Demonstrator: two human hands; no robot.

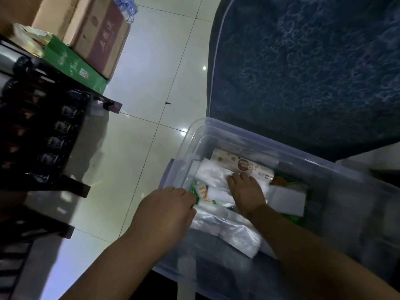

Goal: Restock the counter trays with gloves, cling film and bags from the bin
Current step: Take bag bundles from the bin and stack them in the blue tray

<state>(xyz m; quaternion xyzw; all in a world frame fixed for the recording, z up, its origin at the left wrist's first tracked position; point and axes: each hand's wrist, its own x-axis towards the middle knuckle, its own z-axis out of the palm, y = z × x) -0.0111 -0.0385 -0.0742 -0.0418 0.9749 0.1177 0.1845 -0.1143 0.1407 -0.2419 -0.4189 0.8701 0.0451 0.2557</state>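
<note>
Our two forearms come up from the bottom edge and reach into the clear plastic bin [216, 128], which stands on the pale tiled floor [151, 100] beside a dark patterned mat [303, 72].

Our left hand [166, 211] is over the bin's left wall, knuckles up. Its fingers are curled round the end of a green, white and orange packet [202, 192], and the thumb presses in from below. The rest of the packet sticks out past the fingertips into the bin.

Our right hand [246, 191] is deeper inside, palm down, with the fingers loosely spread and lying on a stack of white bags [211, 177]. It holds nothing. Its fingertips reach the near edge of a printed roll [242, 165], which lies across the far end of the bin.

Under our right wrist lie flat packs of clear bags [233, 232]. A white box [290, 198] lies just to the right of that hand.
</note>
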